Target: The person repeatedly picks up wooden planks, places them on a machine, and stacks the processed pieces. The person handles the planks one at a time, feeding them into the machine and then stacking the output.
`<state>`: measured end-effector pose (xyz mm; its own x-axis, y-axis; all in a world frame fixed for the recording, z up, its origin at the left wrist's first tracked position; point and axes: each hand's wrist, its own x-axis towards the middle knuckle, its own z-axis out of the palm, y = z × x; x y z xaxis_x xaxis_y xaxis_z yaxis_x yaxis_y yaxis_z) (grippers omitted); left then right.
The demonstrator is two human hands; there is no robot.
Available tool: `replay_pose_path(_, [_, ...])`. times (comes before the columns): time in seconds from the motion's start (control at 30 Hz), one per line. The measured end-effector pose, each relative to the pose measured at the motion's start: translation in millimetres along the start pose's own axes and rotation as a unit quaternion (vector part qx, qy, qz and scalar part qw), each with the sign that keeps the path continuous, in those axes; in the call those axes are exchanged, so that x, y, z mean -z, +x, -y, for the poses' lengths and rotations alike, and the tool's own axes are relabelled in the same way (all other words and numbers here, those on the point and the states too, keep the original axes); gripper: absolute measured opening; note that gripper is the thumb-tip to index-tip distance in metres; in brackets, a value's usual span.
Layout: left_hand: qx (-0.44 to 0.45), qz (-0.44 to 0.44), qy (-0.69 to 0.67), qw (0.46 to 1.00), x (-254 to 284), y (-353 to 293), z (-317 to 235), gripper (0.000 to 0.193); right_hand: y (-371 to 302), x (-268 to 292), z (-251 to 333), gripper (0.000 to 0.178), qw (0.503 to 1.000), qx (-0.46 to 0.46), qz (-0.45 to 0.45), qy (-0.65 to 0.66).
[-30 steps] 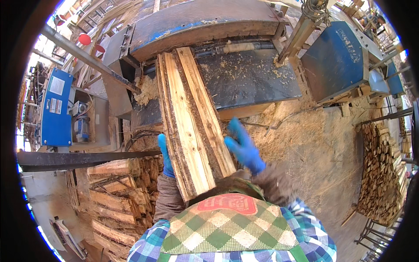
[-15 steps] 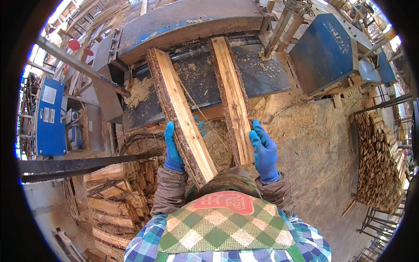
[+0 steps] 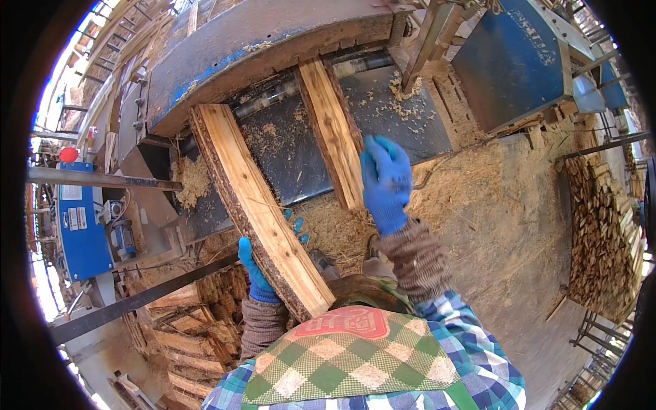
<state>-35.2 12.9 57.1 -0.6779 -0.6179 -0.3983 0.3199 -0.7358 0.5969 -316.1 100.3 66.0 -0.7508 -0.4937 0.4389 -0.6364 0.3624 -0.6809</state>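
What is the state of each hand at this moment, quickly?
Left hand: holding the left board.
Right hand: partly curled beside the right board; grip cannot be told.

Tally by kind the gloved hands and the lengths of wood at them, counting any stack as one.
Blue-gloved hands: 2 (left hand, right hand)
Lengths of wood: 2 (left length, held by the left hand; right length, beside the right hand)
Total: 4
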Motion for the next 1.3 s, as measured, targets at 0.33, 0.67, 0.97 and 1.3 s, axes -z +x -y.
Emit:
replay_pose_path(0.33, [0.0,0.016,-0.019,1.0,21.9,-0.6,2.9,0.115,37.5,-30.8,12.6,0.043,0.994,-0.104,-0.003,0.044])
replay_pose_path(0.67, [-0.05,0.065,-0.127,0.988,5.7,-43.4,-8.8,0.085,-172.0,15.7,73.2,0.07,0.836,-0.15,0.354,0.391])
replay_pose_path(0.97, [-0.066,0.105,-0.126,0.984,71.2,-19.6,-19.2,0.08,-179.8,40.9,126.3,0.055,0.922,-0.186,0.23,0.249])
replay_pose_path(1.3, [-0.007,0.033,-0.168,0.985,133.9,2.7,-22.2,0.089,-145.3,-38.4,106.6,0.038,0.984,-0.086,0.075,0.133])
